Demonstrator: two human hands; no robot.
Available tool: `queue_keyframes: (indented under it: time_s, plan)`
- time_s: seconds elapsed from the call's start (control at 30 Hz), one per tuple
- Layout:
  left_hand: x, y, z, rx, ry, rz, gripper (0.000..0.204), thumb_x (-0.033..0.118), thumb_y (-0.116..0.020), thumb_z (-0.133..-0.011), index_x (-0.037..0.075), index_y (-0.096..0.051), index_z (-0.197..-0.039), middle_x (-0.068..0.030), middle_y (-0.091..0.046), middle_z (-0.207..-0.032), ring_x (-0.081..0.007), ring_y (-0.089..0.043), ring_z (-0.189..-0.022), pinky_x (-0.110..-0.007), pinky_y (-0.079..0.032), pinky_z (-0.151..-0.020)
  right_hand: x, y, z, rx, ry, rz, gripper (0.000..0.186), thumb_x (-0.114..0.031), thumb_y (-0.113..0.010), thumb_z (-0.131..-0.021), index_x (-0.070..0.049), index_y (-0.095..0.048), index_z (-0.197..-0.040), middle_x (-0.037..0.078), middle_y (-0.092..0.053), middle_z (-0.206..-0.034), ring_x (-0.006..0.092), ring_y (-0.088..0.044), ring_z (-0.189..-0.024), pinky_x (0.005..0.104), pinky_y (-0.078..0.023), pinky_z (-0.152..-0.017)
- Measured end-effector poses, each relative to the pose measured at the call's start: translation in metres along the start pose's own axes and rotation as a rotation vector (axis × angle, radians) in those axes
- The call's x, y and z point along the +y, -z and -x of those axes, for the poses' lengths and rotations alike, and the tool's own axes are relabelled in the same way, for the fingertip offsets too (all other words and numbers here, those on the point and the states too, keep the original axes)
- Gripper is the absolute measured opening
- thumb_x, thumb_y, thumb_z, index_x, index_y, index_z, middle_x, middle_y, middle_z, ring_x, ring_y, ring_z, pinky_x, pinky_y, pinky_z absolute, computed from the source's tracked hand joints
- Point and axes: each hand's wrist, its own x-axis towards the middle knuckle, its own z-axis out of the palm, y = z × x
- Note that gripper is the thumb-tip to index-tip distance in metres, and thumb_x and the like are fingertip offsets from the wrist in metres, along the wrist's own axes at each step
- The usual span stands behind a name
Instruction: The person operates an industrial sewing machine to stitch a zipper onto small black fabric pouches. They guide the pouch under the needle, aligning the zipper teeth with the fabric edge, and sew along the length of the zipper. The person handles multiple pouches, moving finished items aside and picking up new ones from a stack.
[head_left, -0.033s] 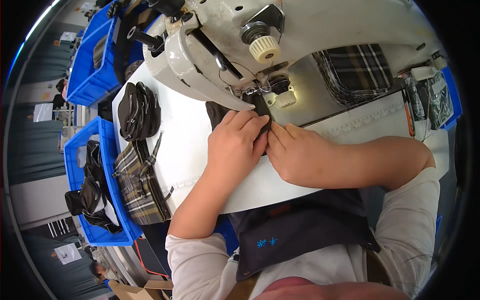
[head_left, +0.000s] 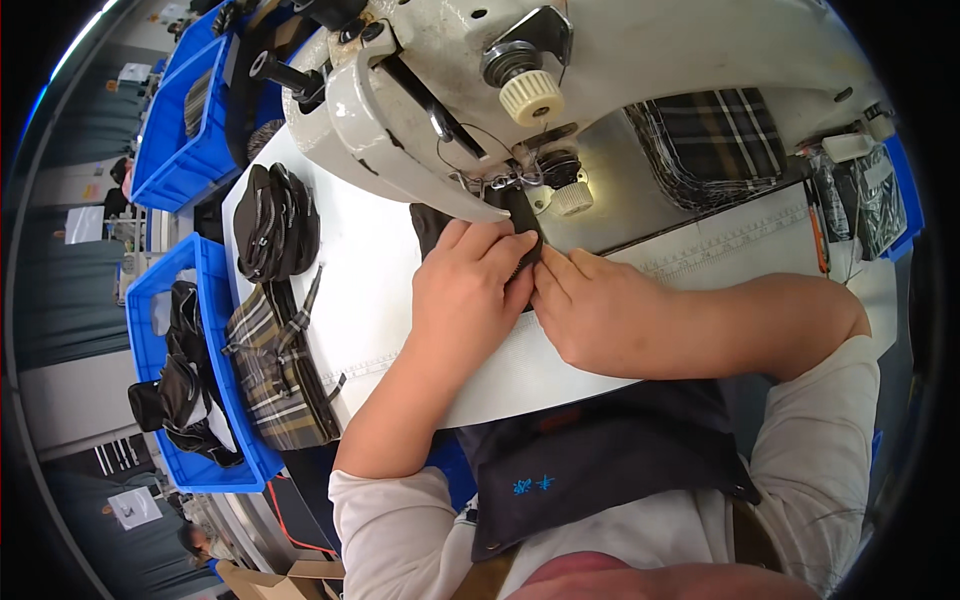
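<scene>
**Hands pinned on dark fabric at the needle**

Nothing has shifted since the earlier frame: both hands sit in the same spot at the sewing machine head (head_left: 520,90).

- Left hand (head_left: 470,285): flat, fingers pressing down on the dark fabric piece (head_left: 432,225), fingertips just in front of the presser foot area.
- Right hand (head_left: 600,310): curled, fingertips pinching the same piece's edge, touching the left hand's fingers. Neither hand is released; both grip or press the fabric.
- Dark fabric piece: on the white table (head_left: 370,280), right under the machine head, mostly covered by the hands.

Handling judgement: light, soft, floppy; likely slides easily on the smooth table, so flat downward pressure plus an edge pinch is the sensible hold. Keep fingers beside the needle, not under it.

Outward from the machine head:
- Stack of dark pieces (head_left: 275,220) to its left on the table.
- Plaid fabric pieces (head_left: 275,370) further left, at the table edge.
- Blue bins (head_left: 215,400) beyond those, holding dark goods.
- Plaid stack (head_left: 715,140) to the right, behind the machine arm.
</scene>
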Motion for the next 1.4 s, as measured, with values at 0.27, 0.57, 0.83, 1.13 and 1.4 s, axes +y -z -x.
queue_keyframes:
  time_s: [0.27,0.57,0.83,1.13,1.4]
  plan:
    - [-0.005,0.008,-0.001,-0.066,-0.084,0.02,0.029,0.006,-0.08,-0.077,0.007,-0.076,-0.106,-0.0033,-0.07,-0.105,-0.0257,-0.065,-0.089,-0.037,-0.056,-0.074,-0.003,0.001,0.0,0.025,-0.038,0.027,0.044,-0.009,-0.069,-0.071,0.023,-0.068,-0.102,0.034,-0.07,-0.099,0.0328,-0.068,-0.09,0.0352,-0.056,-0.069]
    - [-0.003,0.009,-0.001,-0.081,-0.041,0.035,0.027,0.002,-0.079,-0.078,0.006,-0.076,-0.105,-0.0056,-0.074,-0.112,-0.0276,-0.069,-0.099,-0.036,-0.058,-0.084,-0.005,0.009,-0.002,-0.13,-0.06,0.025,0.04,-0.013,-0.066,-0.081,0.014,-0.071,-0.109,0.03,-0.071,-0.11,0.0409,-0.07,-0.112,0.0423,-0.058,-0.093]
    - [-0.003,0.004,-0.001,-0.026,-0.109,-0.022,0.028,0.002,-0.079,-0.077,0.006,-0.076,-0.104,-0.0041,-0.077,-0.114,-0.0256,-0.07,-0.098,-0.035,-0.059,-0.082,-0.004,0.013,-0.001,-0.152,-0.066,0.001,0.04,-0.013,-0.066,-0.08,0.013,-0.071,-0.109,0.03,-0.07,-0.111,0.0408,-0.068,-0.113,0.0423,-0.056,-0.095]
    - [-0.007,0.007,-0.002,-0.034,-0.077,0.055,0.024,0.002,-0.077,-0.08,0.005,-0.076,-0.104,-0.0036,-0.078,-0.111,-0.0239,-0.07,-0.095,-0.035,-0.059,-0.08,0.0,0.007,-0.004,0.003,-0.062,-0.037,0.038,-0.009,-0.067,-0.075,0.019,-0.069,-0.101,0.033,-0.07,-0.101,0.0354,-0.068,-0.093,0.0378,-0.058,-0.074]
    - [-0.014,0.0,-0.007,-0.011,-0.024,0.049,0.021,0.004,-0.076,-0.084,0.004,-0.076,-0.105,-0.0067,-0.077,-0.114,-0.0273,-0.071,-0.097,-0.037,-0.058,-0.083,0.003,-0.008,-0.005,0.074,-0.205,-0.084,0.04,-0.007,-0.066,-0.077,0.021,-0.066,-0.106,0.028,-0.068,-0.101,0.0322,-0.068,-0.091,0.038,-0.058,-0.079]
